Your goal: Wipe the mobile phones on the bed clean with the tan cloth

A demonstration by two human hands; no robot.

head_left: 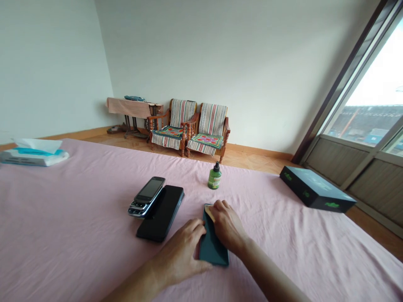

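Note:
A dark teal smartphone (213, 251) lies flat on the pink cloth in front of me. My left hand (182, 249) grips its left side, thumb by the near edge and fingers along the long edge. Over the far end of the phone rests my right hand (227, 226), its fingers closed on a pale yellow wiping cloth (208, 213) pressed to the surface; most of the cloth is hidden under the fingers. To the left lie a larger black smartphone (162, 212) and a small stack of older phones (149, 191) leaning against it.
Beyond the phones stands a green spray bottle (214, 177) with a black top. A black box (315, 188) sits at the right edge, a tissue pack (37, 154) at far left. The pink sheet (78, 235) is wrinkled. Two wooden chairs (208, 126) stand behind.

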